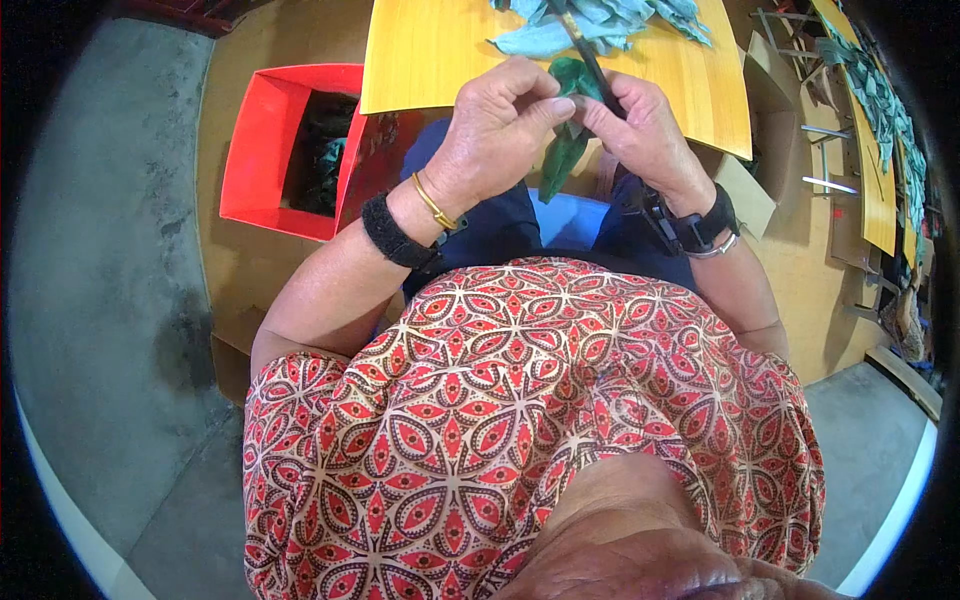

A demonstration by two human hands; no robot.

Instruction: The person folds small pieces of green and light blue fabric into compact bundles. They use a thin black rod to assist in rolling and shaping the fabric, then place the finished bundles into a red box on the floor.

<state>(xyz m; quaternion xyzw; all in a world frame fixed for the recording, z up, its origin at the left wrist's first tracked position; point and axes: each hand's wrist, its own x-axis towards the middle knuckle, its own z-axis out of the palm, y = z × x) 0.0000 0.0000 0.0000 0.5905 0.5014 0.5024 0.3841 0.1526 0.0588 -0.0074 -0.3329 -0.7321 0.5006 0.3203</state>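
Head view: the left hand (pixel 500 125) is pinching a glossy dark-green, limp, tapered piece (pixel 564 165) at the near edge of the yellow wood-grain bench (pixel 420 60), its tip pointing toward the person. The hands are hiding its middle; the right hand (pixel 645 128) is gripping a black rod (pixel 587 52), its far end running out of view.

Piece (pixel 565 165) is dk grn, tbl (pixel 430 50) yellow, box (pixel 262 140) red — shirt (pixel 530 430) red/cream floral.
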